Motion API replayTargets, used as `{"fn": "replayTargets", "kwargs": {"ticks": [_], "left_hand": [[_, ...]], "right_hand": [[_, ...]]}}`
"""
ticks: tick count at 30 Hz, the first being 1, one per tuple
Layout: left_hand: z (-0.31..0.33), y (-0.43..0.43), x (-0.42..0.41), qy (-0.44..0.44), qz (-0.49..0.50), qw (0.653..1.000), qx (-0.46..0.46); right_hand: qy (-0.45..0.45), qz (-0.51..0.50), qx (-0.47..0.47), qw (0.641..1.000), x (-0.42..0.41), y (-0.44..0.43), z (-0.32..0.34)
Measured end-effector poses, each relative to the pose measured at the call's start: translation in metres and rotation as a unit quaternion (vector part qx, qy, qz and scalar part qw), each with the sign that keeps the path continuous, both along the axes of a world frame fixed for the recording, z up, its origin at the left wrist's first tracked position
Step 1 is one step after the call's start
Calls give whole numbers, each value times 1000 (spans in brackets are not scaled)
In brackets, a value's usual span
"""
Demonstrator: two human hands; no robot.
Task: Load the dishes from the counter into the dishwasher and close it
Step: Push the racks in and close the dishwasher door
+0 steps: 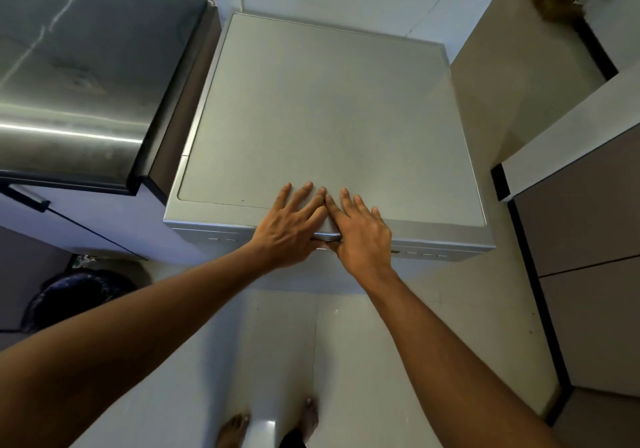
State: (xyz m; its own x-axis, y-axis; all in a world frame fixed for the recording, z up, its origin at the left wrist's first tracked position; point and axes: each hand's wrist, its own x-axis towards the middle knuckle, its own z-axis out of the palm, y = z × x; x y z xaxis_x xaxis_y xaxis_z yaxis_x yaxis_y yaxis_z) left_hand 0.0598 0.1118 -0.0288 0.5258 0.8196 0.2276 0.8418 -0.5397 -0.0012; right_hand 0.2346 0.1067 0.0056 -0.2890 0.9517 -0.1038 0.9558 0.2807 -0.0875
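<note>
A silver freestanding dishwasher [322,108] stands in front of me, seen from above, with its flat top filling the middle of the view. Its door looks shut, and only the thin top strip of the front panel [426,252] shows. My left hand [289,227] and my right hand [360,233] lie side by side on the top's front edge. The fingers are straight and touch at the tips. Between the hands a piece of the door handle [325,237] shows; my thumbs are hidden below the edge. No dishes are in view.
A steel counter [79,77] with a dark edge stands close on the left. Beige cabinets [585,233] line the right. A dark bag [76,295] sits at the lower left. My bare feet [235,427] stand on the pale tiled floor.
</note>
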Motion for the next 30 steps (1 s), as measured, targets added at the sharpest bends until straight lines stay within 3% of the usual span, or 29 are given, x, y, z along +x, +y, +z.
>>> {"fn": "replayTargets", "kwargs": {"ticks": [6, 10, 14, 18, 23, 27, 30], "left_hand": [[9, -2, -2, 0, 27, 997, -65], [18, -4, -4, -100, 47, 989, -101], [19, -5, -26, -202, 28, 976, -74], [26, 15, -72, -202, 66, 976, -54], [41, 89, -154, -228, 201, 952, -24], [50, 158, -222, -241, 327, 906, -121], [61, 199, -240, -148, 314, 927, -145]], "right_hand": [[44, -15, 37, 998, -3, -5, -1], [97, -39, 5, 994, -10, -9, 7], [176, -60, 28, 982, -13, -13, 5], [273, -87, 57, 956, -34, 4, 6], [358, -77, -22, 930, -105, 72, 17], [382, -104, -60, 917, -160, 141, 29], [394, -107, -36, 912, -191, 193, 44]]}}
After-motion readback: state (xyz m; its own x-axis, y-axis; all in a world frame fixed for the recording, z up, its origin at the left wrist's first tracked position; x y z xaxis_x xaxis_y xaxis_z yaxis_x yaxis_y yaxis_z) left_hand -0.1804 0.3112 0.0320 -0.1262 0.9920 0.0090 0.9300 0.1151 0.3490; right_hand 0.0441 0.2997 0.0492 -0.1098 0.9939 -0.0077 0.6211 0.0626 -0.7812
